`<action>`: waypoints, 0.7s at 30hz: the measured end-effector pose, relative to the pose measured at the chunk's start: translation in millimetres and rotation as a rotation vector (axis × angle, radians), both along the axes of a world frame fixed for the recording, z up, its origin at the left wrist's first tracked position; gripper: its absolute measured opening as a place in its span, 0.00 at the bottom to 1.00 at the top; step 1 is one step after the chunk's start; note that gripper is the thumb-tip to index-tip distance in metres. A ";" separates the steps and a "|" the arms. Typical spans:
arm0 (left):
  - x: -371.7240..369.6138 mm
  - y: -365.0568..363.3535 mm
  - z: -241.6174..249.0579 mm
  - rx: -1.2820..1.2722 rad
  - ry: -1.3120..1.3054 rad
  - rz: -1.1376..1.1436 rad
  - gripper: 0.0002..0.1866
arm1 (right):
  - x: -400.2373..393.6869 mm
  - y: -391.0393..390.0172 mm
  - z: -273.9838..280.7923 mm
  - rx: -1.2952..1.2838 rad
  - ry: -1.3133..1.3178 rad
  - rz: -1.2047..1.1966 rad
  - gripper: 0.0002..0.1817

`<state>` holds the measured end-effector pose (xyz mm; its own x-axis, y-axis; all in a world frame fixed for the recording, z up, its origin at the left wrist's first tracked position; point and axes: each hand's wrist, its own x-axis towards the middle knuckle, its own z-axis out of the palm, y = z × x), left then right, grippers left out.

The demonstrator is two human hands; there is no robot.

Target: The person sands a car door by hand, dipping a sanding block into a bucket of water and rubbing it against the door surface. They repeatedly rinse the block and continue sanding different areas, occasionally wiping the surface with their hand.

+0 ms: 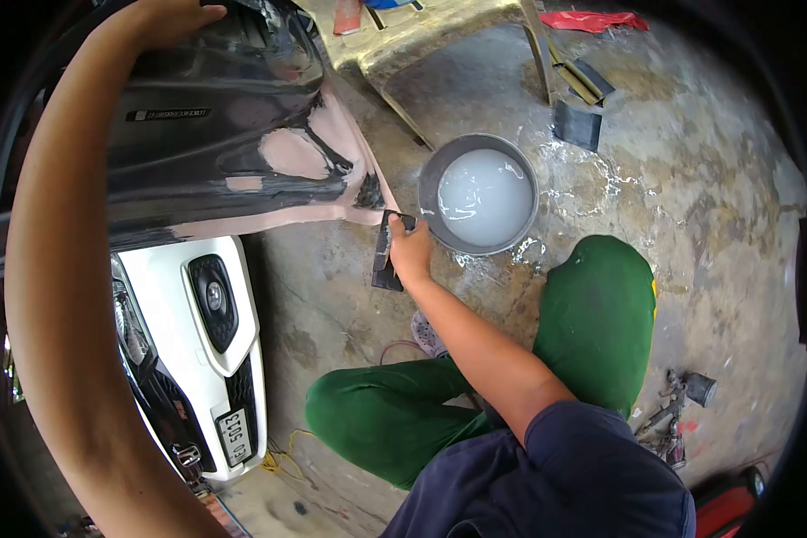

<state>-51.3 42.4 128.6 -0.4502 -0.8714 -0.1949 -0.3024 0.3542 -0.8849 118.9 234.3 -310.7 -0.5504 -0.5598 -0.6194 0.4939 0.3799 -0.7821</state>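
My right hand grips a dark sanding block, its fingers wrapped round it. The block's upper end meets the lower corner of a black car body panel. Pinkish filler covers patches and the edge of that panel. Up at the top left, my left hand lies on or just over the panel's far part, with one finger stretched out; the rest is cut off by the frame edge. Right of the block stands a round grey tub of cloudy whitish water.
A worn yellowish plastic chair stands behind the tub. Dark sheets lie on the wet concrete floor. The white front of a car is at the left. A spray gun lies at the lower right.
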 end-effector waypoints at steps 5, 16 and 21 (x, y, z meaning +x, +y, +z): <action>13.2 -48.0 -8.2 0.281 -0.032 -0.115 0.42 | -3.5 -1.9 -16.3 -0.126 -0.148 0.076 0.31; 14.1 -34.6 -51.5 0.083 -0.015 -0.020 0.33 | 20.2 -21.9 -23.1 0.059 -0.076 0.045 0.34; 17.8 -47.3 -54.9 0.070 0.009 -0.016 0.31 | 11.9 -2.0 12.9 -0.018 -0.102 0.004 0.33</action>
